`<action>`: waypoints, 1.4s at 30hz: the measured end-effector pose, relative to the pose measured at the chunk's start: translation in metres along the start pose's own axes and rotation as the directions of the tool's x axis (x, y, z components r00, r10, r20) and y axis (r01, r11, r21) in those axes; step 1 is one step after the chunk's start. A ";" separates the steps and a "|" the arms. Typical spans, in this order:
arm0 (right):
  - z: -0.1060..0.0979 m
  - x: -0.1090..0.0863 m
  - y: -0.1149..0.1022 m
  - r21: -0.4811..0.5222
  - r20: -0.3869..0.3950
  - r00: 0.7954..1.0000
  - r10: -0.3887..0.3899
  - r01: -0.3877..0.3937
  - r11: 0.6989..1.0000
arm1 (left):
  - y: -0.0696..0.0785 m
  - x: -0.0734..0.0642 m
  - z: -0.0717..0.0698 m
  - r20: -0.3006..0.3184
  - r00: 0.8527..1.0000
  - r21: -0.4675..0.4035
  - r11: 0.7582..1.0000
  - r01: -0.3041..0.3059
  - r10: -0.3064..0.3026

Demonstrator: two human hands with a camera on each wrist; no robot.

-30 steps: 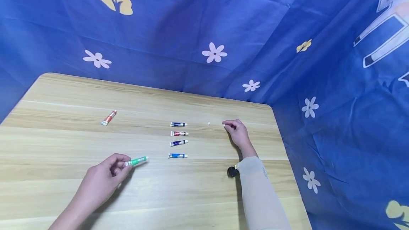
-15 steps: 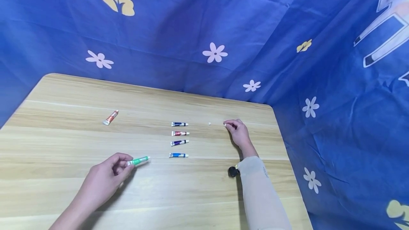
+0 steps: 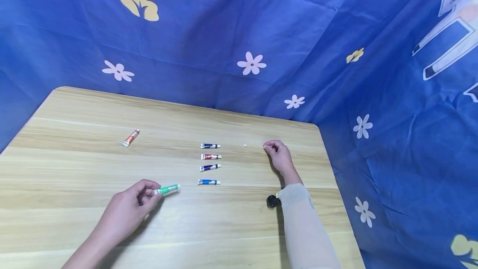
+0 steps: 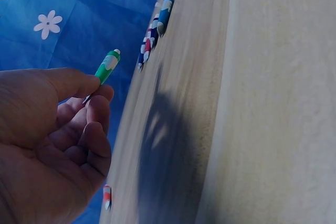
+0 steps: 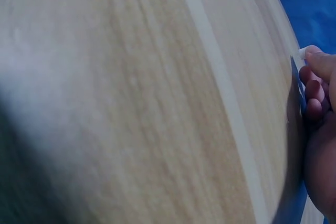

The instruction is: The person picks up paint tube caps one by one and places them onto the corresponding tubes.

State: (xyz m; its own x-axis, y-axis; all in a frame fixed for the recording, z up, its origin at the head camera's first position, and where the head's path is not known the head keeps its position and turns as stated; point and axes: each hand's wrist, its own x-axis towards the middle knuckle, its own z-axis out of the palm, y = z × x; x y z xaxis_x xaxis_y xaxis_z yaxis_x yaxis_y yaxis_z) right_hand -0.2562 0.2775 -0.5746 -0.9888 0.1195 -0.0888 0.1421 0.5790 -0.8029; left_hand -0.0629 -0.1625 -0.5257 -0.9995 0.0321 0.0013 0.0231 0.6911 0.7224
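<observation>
My left hand (image 3: 128,204) pinches a small green paint tube (image 3: 169,189) by its flat tail, between thumb and forefinger. In the left wrist view the tube (image 4: 108,64) tilts upward, clear of the table, its white cap end pointing away from the palm. Over at the right, my right hand (image 3: 280,157) pinches a tiny white piece (image 3: 264,147) that looks like a cap; the right wrist view shows this piece (image 5: 302,53) at the thumb tip. Between the hands, a dark blue tube (image 3: 210,146), a red tube (image 3: 210,157), a purple tube (image 3: 210,167) and a blue tube (image 3: 209,182) lie in a column.
An orange-red tube (image 3: 131,138) lies slanted at the back left of the wooden table (image 3: 224,227). Another small white piece (image 3: 245,145) rests left of my right hand. Blue patterned cloth (image 3: 209,32) hangs behind and along the right side.
My left hand has moved a little to the right with the green tube. My right hand has shifted very slightly right, still pinching the white piece. The tubes on the table lie as before.
</observation>
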 end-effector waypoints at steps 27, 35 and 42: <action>-0.009 -0.001 0.006 0.246 -0.039 0.997 0.066 -0.055 0.968 | 0.006 -0.003 0.004 0.042 0.999 0.000 1.000 0.014 -0.014; -0.006 -0.003 0.002 0.328 -0.032 0.996 0.089 -0.073 0.942 | 0.016 -0.002 0.008 0.039 0.999 -0.027 1.000 -0.009 0.010; -0.004 -0.003 0.002 0.502 -0.097 0.990 0.104 -0.042 0.864 | 0.019 0.000 0.012 0.049 0.999 -0.027 1.000 0.009 -0.008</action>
State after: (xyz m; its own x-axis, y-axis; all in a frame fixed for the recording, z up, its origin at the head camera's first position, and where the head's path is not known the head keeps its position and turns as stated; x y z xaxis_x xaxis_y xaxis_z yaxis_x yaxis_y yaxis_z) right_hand -0.2524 0.2814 -0.5737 -0.9597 0.2566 -0.1145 0.1418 0.0902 -0.9858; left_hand -0.0622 -0.1410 -0.5204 -0.9973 0.0621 -0.0382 0.0135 0.6719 0.7406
